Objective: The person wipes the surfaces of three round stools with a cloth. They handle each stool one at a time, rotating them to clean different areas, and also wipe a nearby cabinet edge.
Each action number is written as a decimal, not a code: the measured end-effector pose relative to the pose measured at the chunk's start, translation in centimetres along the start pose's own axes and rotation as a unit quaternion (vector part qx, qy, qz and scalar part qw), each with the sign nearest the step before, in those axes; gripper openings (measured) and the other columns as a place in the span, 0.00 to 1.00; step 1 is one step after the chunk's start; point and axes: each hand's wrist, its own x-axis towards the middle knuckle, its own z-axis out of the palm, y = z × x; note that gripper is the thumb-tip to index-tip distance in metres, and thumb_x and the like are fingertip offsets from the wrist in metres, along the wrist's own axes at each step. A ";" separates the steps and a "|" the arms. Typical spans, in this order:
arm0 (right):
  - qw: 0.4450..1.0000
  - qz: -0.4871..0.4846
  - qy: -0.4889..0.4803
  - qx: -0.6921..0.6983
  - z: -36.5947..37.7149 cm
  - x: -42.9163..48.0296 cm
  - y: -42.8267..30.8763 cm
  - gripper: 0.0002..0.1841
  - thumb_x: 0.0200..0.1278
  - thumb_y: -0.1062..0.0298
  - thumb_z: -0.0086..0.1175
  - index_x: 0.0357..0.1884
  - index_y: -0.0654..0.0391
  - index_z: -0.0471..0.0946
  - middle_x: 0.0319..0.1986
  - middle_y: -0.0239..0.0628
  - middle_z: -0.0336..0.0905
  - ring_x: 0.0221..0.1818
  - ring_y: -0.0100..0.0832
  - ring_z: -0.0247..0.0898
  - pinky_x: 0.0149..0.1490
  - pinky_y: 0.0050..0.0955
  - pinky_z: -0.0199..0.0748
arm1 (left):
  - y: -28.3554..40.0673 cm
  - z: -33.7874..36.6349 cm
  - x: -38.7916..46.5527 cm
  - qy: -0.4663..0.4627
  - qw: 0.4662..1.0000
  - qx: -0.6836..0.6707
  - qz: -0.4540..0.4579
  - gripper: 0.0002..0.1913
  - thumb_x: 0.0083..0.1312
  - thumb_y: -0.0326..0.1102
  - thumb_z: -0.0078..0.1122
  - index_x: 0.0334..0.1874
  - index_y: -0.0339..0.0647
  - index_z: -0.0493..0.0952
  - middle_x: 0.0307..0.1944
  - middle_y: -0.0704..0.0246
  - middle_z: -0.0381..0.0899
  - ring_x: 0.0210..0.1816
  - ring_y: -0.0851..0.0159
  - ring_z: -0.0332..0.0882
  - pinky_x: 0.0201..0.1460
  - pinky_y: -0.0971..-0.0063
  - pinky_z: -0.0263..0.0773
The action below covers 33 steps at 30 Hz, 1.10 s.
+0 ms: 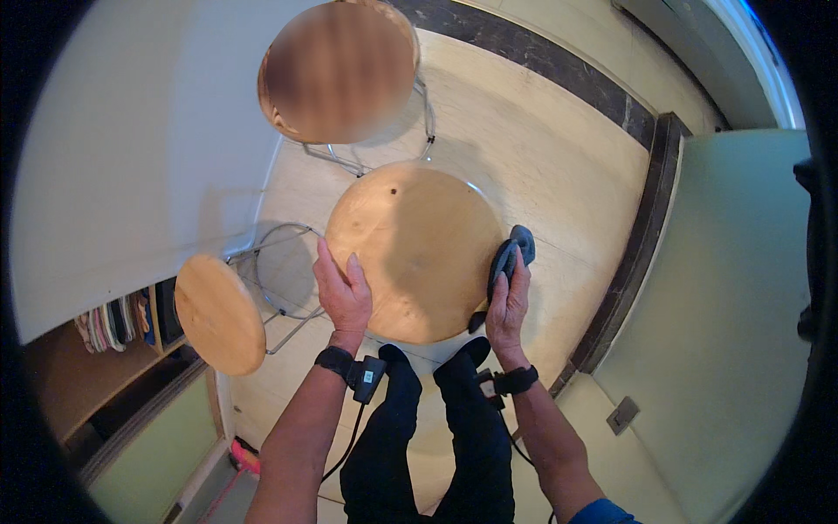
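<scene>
A round wooden stool seat (pixel 419 262) lies before me, partly in shadow, with a small dark spot near its far edge. My left hand (pixel 344 295) rests against its left rim, fingers and thumb apart, with nothing else in it. On the opposite rim, my right hand (pixel 509 304) grips a dark grey-blue cloth (pixel 503 265) that bunches out past the fingertips. A strap with a small device sits on each wrist. The legs beneath the seat are hidden.
Another wooden stool (pixel 220 314) with metal legs stands at the left, beside an open shelf (pixel 98 386) of folded fabrics. Beyond is a third round wooden top (pixel 340 72), blurred, above metal legs. A dark stone sill (pixel 628 262) and a frosted glass panel (pixel 727 295) border the right.
</scene>
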 end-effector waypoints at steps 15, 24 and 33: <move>0.914 0.250 -0.006 0.321 0.9 3.4 5.0 0.21 0.80 0.55 0.42 0.63 0.57 0.75 0.55 0.34 0.77 0.56 0.26 0.69 0.63 0.25 0.65 | -0.9 -0.3 0.3 -0.015 0.999 -0.036 0.006 0.30 0.77 0.40 0.47 0.76 0.28 0.57 0.70 0.45 0.66 0.69 0.48 0.68 0.71 0.62 0.62; 0.920 0.269 -0.035 0.282 8.2 6.8 21.2 0.20 0.79 0.56 0.43 0.59 0.59 0.77 0.49 0.33 0.80 0.53 0.27 0.71 0.61 0.27 0.66 | -0.7 -0.7 0.5 -0.044 0.993 -0.100 -0.035 0.31 0.81 0.42 0.42 0.78 0.29 0.52 0.76 0.53 0.58 0.74 0.57 0.60 0.76 0.65 0.55; 0.873 0.339 0.037 0.349 11.8 7.3 27.7 0.20 0.79 0.56 0.42 0.59 0.58 0.77 0.45 0.32 0.79 0.45 0.27 0.71 0.52 0.28 0.70 | 0.1 -0.6 0.6 -0.047 0.998 -0.048 0.005 0.30 0.81 0.40 0.41 0.78 0.29 0.52 0.76 0.53 0.58 0.73 0.58 0.61 0.75 0.67 0.56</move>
